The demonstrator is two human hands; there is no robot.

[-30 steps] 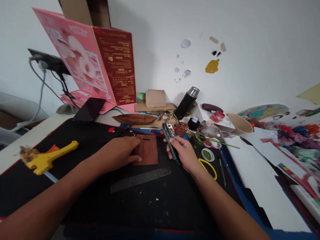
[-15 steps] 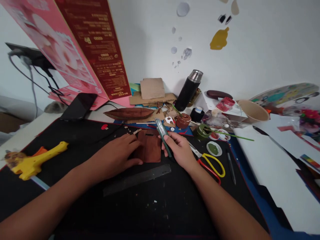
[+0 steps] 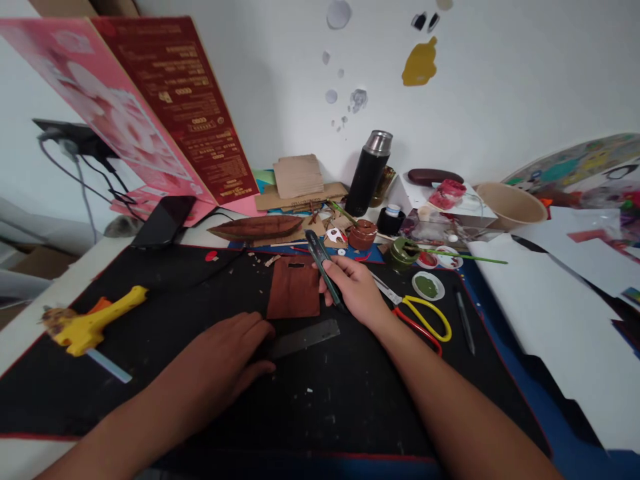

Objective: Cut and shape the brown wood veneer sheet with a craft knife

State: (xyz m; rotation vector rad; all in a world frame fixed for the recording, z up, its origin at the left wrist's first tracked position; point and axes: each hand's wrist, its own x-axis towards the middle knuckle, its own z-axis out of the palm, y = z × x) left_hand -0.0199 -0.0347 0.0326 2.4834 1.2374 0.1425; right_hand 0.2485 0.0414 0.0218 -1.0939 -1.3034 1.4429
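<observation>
My right hand [image 3: 353, 287] is closed around a dark green utility knife [image 3: 320, 263], its front end pointing up and away from me. Just left of it, a flat reddish-brown painted cardboard piece [image 3: 294, 290] with a small slot near its top lies on the black mat [image 3: 350, 413]. A clear ruler [image 3: 307, 338] rests below that piece. My left hand [image 3: 235, 350] is over the ruler's left end, thumb and fingers apart on either side, hiding that end. Scissors [image 3: 400, 301] with one yellow and one red handle lie beside my right wrist.
A yellow glue gun [image 3: 95, 320] lies at left, near a phone [image 3: 164, 221]. Along the back are a brown boat-shaped piece [image 3: 255, 228], a black thermos [image 3: 367, 177] and paint jars [image 3: 363, 233]. A green paint lid [image 3: 428, 287] and a pen [image 3: 465, 321] are at right.
My left hand has come off the brown piece and moved down toward me onto the ruler's left end. My right hand still holds the utility knife. The view has shifted slightly.
</observation>
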